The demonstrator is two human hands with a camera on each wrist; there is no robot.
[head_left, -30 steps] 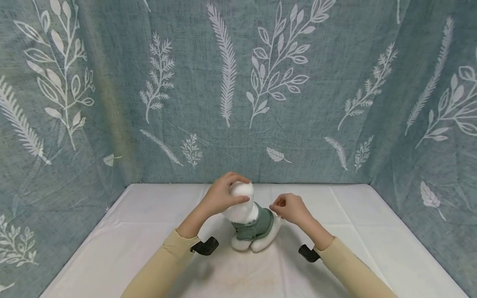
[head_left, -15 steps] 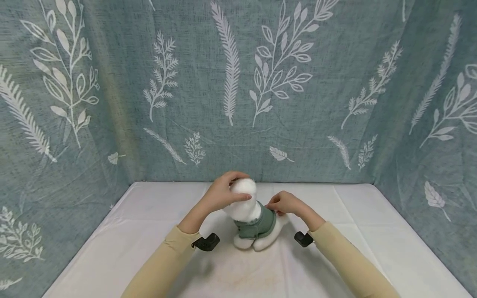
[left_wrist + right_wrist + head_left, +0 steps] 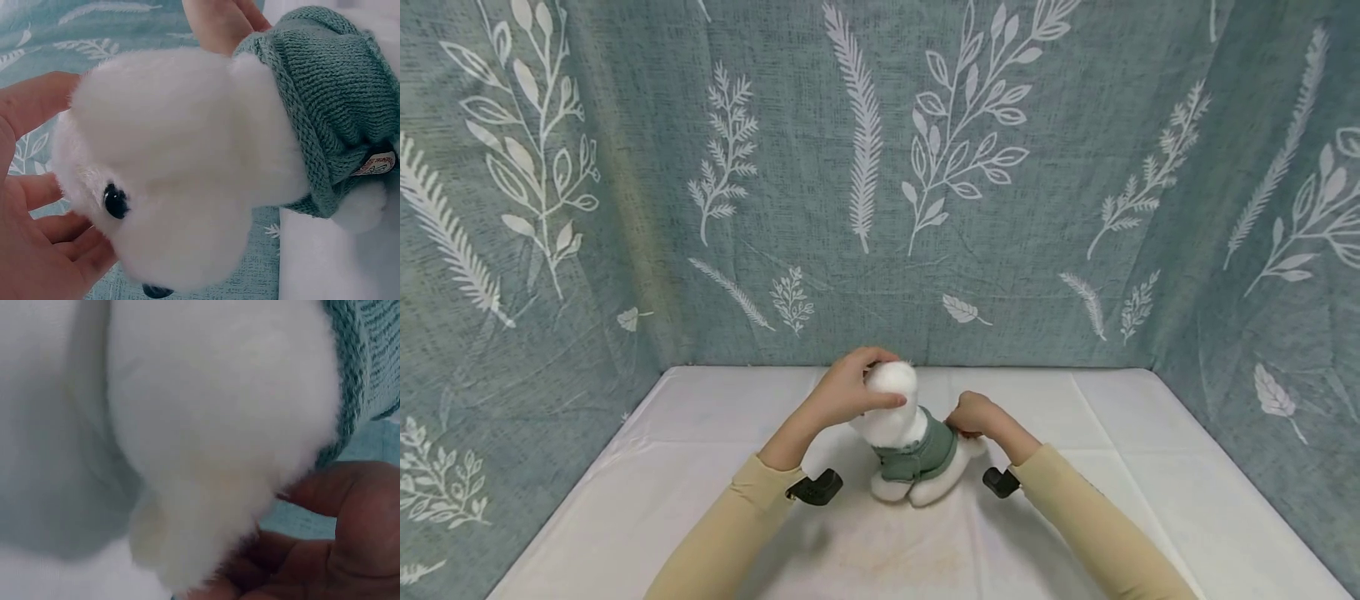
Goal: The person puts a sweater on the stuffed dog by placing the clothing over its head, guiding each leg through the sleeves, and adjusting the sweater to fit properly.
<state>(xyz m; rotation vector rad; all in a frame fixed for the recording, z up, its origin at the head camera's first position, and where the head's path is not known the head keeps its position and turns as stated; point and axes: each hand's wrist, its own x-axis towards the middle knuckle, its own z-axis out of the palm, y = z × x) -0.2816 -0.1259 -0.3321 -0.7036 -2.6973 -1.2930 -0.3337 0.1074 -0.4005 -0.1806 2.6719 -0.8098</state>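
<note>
A white plush toy dog [image 3: 891, 429] in a green knitted sweater [image 3: 928, 454] sits on the table, its back legs toward me. My left hand [image 3: 853, 387] grips its head, thumb on one side and fingers on the other. In the left wrist view, the dog's head [image 3: 169, 144] shows a black eye [image 3: 115, 201] and a dark nose [image 3: 157, 291] at the lower edge. My right hand [image 3: 981, 417] is at the rump. Seen from the right wrist, the thumb touches the fur below the sweater hem, and curled fingers [image 3: 275, 550] lie behind the tail [image 3: 194, 544], partly hidden.
A white cloth covers the table [image 3: 760, 433]. Blue-green curtains [image 3: 805, 167] with white leaf prints stand behind it and at both sides. Black wrist cameras hang under both sleeves. A small label [image 3: 378, 162] is on the sweater.
My right hand has moved from the tail up to the sweater's back, then slightly down and right to the rump, fingers curling downward. The left hand keeps its grip on the head.
</note>
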